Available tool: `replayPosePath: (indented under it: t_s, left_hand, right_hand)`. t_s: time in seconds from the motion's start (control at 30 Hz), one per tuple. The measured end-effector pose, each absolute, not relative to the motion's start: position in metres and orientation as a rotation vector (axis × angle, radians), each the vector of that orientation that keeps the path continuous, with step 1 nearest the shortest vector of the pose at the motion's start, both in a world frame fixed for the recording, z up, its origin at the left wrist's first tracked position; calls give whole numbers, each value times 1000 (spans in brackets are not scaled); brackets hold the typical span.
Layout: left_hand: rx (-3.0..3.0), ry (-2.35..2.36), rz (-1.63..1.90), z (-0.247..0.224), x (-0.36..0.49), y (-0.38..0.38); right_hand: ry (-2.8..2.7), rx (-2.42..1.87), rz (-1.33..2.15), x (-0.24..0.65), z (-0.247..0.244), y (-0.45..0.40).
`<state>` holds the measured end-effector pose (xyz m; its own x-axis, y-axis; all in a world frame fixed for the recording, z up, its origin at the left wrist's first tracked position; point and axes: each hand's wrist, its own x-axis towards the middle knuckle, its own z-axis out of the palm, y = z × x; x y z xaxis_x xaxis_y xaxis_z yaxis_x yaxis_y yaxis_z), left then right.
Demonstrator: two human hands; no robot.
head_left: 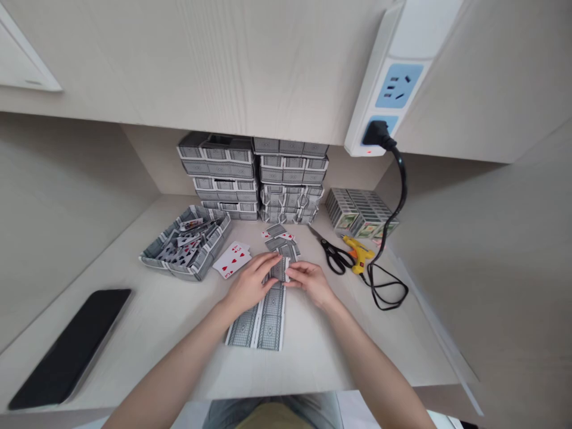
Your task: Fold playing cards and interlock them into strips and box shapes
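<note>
At the centre of the frame we see the left hand (251,281) and right hand (313,283) pinching a card (280,268) between them, fingertips close together, above joined cards (270,325) on the bench (330,357). Around them we find a heart card (232,260) just left, scissors (325,243) and a glue gun (360,249) at centre right, a card-filled box (212,250) farther left, and stacked boxes (226,170) at upper centre.
</note>
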<state>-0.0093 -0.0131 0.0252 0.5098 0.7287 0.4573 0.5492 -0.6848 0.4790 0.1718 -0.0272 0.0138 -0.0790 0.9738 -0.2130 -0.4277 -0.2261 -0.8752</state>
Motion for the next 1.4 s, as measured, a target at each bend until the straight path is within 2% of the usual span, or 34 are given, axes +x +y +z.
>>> replayPosePath:
  t_s: [0.47, 0.87, 1.17, 1.4]
  left_hand:
    - [2478, 1019, 1032, 30, -8, -16]
    - [2449, 1063, 939, 26, -7, -18]
    - [2451, 1094, 940, 22, -3, -18]
    - [2447, 1139, 984, 17, -3, -15]
  right_hand:
    - [-660, -944, 1674, 173, 16, -26]
    - [-995, -1126, 1327, 167, 15, -29]
    - [-1360, -1371, 862, 163, 5, -35]
    - [-1392, -1324, 1080, 162, 6, -38]
